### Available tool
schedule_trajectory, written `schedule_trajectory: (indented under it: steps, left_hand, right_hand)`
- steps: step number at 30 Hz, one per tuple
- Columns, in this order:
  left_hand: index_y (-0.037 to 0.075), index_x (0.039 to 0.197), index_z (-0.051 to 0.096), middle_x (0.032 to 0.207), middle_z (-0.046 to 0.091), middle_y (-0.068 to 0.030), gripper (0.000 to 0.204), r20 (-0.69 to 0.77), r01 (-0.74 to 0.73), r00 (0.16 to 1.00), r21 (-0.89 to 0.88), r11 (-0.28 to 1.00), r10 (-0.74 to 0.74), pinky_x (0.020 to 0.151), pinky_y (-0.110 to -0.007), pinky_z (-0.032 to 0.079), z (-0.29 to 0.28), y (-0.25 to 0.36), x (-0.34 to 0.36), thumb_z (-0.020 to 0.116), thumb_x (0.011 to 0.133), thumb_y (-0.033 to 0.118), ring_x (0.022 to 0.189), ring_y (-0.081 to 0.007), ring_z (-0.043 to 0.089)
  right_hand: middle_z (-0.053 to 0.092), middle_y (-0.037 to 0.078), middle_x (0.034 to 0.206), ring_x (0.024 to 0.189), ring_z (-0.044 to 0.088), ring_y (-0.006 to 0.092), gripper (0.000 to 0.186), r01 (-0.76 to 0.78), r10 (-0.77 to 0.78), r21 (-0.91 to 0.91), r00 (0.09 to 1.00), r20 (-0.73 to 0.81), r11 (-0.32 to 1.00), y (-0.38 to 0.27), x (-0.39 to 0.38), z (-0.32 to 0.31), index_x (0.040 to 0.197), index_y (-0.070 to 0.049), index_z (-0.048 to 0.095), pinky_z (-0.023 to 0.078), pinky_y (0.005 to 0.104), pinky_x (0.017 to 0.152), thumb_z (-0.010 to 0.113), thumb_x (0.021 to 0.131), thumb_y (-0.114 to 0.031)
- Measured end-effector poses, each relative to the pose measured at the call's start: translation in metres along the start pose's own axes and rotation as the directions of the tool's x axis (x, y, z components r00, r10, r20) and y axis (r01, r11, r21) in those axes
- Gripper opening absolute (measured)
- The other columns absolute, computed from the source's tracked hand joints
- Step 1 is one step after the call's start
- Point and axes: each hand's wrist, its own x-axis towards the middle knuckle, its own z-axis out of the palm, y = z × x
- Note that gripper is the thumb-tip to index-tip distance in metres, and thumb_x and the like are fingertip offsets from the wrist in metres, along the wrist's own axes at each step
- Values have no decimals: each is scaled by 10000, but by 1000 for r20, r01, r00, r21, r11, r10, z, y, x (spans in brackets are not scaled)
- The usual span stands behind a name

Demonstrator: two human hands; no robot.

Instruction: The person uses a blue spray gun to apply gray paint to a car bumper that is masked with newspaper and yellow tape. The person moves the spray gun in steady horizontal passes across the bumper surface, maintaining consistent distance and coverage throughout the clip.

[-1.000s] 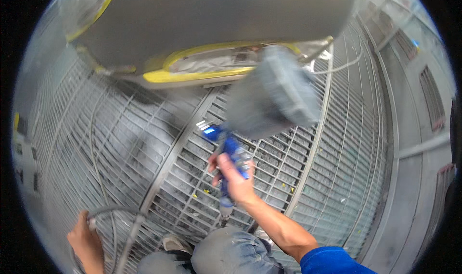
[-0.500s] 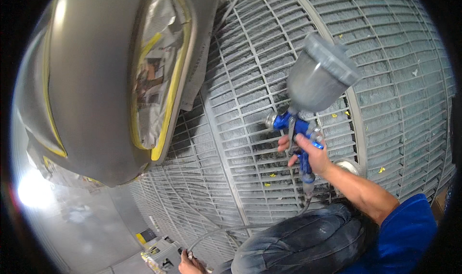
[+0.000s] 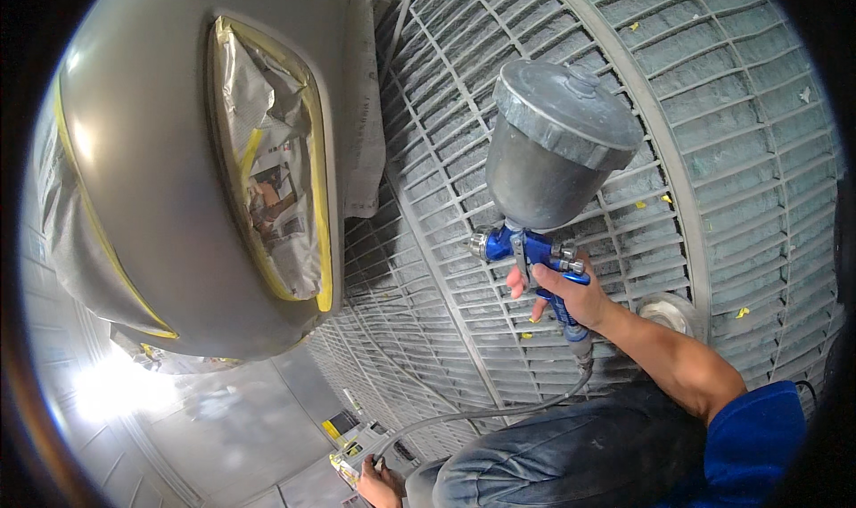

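Observation:
My right hand is wrapped round the grip of a blue spray gun, fingers at its trigger. A lidded grey paint cup stands on top of the gun, tilted slightly. The gun's nozzle faces left toward a grey-coated car body panel and is apart from it. A grey air hose runs from the base of the grip down to my left hand, which is closed round it at the lower edge. Newspaper edged with yellow masking tape covers an opening in the panel.
Metal floor grating over fibrous grey matting spreads below, with yellow scraps on it. A round metal object sits beside my right forearm. A bright lamp shines at lower left. My bent knee is under the hose.
The view has turned, so the panel sits further right and lower. The spray gun shows further left, its cup lid now facing more toward me. Both hands keep their holds.

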Motion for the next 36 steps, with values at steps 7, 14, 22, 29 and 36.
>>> schedule_trajectory:
  steps: [7,14,22,29,36]
  left_hand:
    - [103,1186,672,765,693,-204,357,-36,-44,998,63,997,46,684,-514,518,-13,21,2,591,891,288,709,-411,665]
    - [209,1249,646,773,692,-223,379,141,151,976,118,981,-167,630,-501,518,-6,35,12,586,894,327,702,-392,680]
    - [145,1239,655,746,676,-231,358,61,33,998,-8,999,-33,598,-495,503,-23,43,10,567,903,234,650,-383,661]
    - [75,1155,693,607,619,-215,335,111,60,993,-187,980,-39,551,-471,499,-25,56,-2,555,857,135,549,-373,627]
    - [56,1048,686,753,678,-207,339,65,51,997,-169,984,-41,660,-464,512,0,27,4,727,730,168,691,-389,660]
  right_hand:
    - [700,90,993,884,668,154,273,127,-129,-51,991,-41,991,-42,14,1,1074,-20,682,579,288,539,579,982,-256]
    - [696,79,958,875,657,124,325,307,-339,-197,926,-163,931,-99,48,25,1070,0,677,564,252,556,596,978,-301]
    - [683,63,927,803,643,106,262,193,-176,-231,980,94,954,-102,36,34,1027,-27,671,521,240,518,639,964,-279]
    - [670,68,1031,926,645,153,307,-48,69,-141,986,152,989,-89,11,49,1110,-27,622,580,265,590,667,937,-276]
    - [631,88,1043,941,614,180,349,101,-114,-293,993,-27,951,-68,-30,60,1193,-6,566,573,326,592,601,954,-258]
